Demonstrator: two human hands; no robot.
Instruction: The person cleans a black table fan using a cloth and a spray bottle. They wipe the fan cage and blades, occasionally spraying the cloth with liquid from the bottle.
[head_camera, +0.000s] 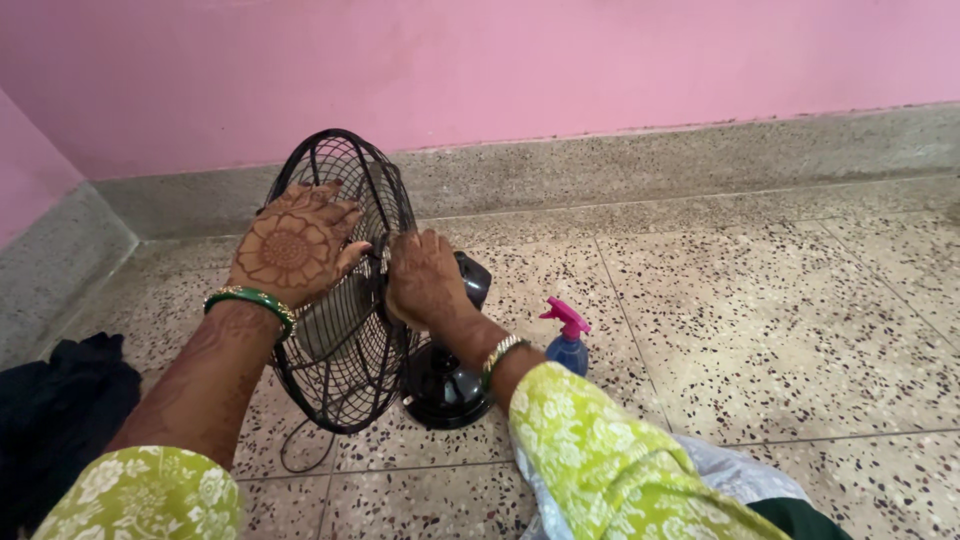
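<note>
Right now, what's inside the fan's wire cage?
Through the black wire cage, grey blades show low down. The left hand lies flat over the upper grille, hiding the hub and upper blades.

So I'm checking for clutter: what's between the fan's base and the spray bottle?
In the head view, only bare speckled floor separates the fan's base from the spray bottle.

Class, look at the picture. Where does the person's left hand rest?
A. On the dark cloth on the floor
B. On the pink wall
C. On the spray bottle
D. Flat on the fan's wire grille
D: the left hand lies spread on the black wire grille of the fan, while the spray bottle stands untouched on the floor and the dark cloth lies apart.
</note>
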